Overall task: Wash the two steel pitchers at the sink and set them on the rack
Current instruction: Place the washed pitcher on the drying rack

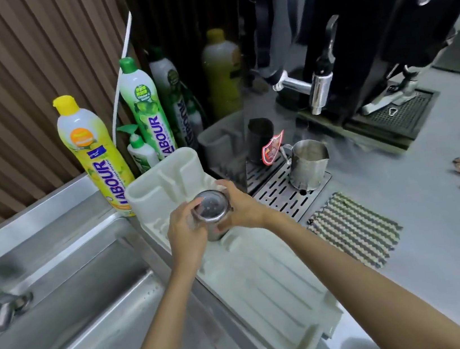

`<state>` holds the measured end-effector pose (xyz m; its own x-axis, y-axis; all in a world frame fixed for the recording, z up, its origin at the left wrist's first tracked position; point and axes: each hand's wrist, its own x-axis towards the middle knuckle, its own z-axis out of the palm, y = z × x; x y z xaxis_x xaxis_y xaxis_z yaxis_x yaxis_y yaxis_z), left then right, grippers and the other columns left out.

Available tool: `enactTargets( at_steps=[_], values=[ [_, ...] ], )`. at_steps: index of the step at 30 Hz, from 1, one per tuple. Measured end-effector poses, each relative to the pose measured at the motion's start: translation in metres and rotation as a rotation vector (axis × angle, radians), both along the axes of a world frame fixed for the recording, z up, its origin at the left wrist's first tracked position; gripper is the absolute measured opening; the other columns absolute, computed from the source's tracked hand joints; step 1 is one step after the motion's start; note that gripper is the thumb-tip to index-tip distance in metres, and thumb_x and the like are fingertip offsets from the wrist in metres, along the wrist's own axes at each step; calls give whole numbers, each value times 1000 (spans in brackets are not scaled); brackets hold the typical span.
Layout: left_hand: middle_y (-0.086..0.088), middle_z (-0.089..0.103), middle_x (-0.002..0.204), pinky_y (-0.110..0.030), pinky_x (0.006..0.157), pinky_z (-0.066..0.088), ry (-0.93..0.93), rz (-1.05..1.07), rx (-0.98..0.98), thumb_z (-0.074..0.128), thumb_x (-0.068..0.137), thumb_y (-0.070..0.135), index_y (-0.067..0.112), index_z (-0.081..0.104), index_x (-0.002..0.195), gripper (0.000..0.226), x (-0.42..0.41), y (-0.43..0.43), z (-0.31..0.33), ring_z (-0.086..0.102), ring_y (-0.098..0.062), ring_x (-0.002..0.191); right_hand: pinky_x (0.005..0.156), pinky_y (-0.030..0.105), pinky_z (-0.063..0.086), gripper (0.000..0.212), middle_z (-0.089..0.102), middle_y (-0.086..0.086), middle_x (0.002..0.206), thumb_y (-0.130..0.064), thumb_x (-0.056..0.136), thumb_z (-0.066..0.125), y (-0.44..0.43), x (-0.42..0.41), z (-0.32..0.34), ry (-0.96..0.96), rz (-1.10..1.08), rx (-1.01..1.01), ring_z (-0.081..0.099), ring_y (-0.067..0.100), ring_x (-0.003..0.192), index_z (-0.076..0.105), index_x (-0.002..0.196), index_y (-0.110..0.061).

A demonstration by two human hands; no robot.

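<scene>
1. The stainless steel sink basin lies left of the white ribbed plastic drying rack.
2. On the rack, the left hand and right hand both clasp an upturned small steel pitcher: nearly placed.
3. The second, handled steel pitcher waits on the perforated drip tray, apparently unwashed.

A café or coffee-bar work area: a black coffee machine with a steam wand stands on a steel table, beside a drip grate, a steel sink, a white rack and dish-soap bottles.
</scene>
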<state>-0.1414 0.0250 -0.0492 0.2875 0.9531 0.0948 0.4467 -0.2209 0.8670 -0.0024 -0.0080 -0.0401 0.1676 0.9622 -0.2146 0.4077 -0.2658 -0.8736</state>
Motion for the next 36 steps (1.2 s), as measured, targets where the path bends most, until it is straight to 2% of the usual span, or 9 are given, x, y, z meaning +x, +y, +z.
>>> enactTargets(
  at_steps=[5, 8, 12, 16, 19, 23, 26, 31, 36],
  values=[
    [-11, 55, 124, -22, 102, 33, -63, -44, 251, 54, 74, -13, 9, 68, 101, 38, 49, -23, 25, 50, -21, 119, 94, 28, 42, 70, 52, 5, 118, -16, 78, 73, -31, 47, 21, 61, -110, -41, 53, 19, 109, 35, 136, -18],
    [-10, 60, 113, -9, 95, 33, -125, -221, 333, 50, 68, -8, 6, 69, 95, 36, 90, -32, 31, 51, -7, 106, 77, 20, 45, 43, 60, 2, 107, -18, 85, 65, -56, 80, 29, 52, -188, -81, 58, 17, 98, 49, 124, -13],
    [-7, 57, 124, 2, 91, 30, -19, -488, 245, 50, 73, -14, 6, 62, 114, 47, 143, -34, 35, 52, -13, 115, 75, 29, 46, 23, 62, 9, 102, -5, 89, 54, -84, 116, 29, 173, -347, -93, 58, 20, 92, 55, 112, -7],
    [-7, 24, 155, -22, 114, 16, 230, -625, 163, 47, 81, -11, 9, 30, 145, 69, 182, -28, 38, 18, -21, 145, 78, 30, 46, 16, 62, 5, 100, -5, 90, 52, -100, 135, 26, 293, -464, -59, 58, 20, 93, 51, 105, -11],
    [-10, 5, 160, -31, 119, 6, 481, -706, 157, 49, 85, -4, 5, 7, 150, 77, 196, -15, 30, -2, -22, 148, 85, 34, 50, 20, 63, 4, 103, -5, 90, 49, -102, 140, 21, 344, -515, -50, 60, 19, 94, 53, 109, -11],
    [-13, 26, 151, -32, 114, 21, 590, -673, 306, 61, 79, 3, 6, 19, 147, 80, 195, -9, 26, 19, -27, 141, 91, 38, 50, 23, 62, -1, 101, -10, 91, 49, -101, 137, 11, 411, -540, -82, 60, 17, 94, 56, 113, -12],
    [-18, 38, 137, -36, 104, 30, 787, -655, 384, 59, 79, 7, 3, 40, 133, 58, 192, -7, 38, 32, -34, 128, 83, 34, 52, 13, 62, 2, 109, -17, 92, 52, -102, 133, 7, 481, -552, -100, 60, 16, 94, 62, 101, -17],
    [-15, 51, 106, -30, 86, 40, 809, -809, 130, 56, 84, 6, -4, 55, 113, 30, 181, -33, 50, 50, -29, 106, 87, 37, 52, 40, 61, 8, 111, -42, 94, 46, -96, 120, 7, 580, -565, -193, 57, 19, 98, 61, 113, -10],
    [-11, 47, 131, -35, 101, 44, 585, -872, -121, 73, 78, 19, 17, 47, 134, 61, 166, -45, 46, 50, -23, 123, 58, 27, 45, 33, 64, 20, 91, -22, 97, 42, -87, 103, 11, 503, -801, -106, 51, 21, 69, 58, 113, 2]
  ],
)
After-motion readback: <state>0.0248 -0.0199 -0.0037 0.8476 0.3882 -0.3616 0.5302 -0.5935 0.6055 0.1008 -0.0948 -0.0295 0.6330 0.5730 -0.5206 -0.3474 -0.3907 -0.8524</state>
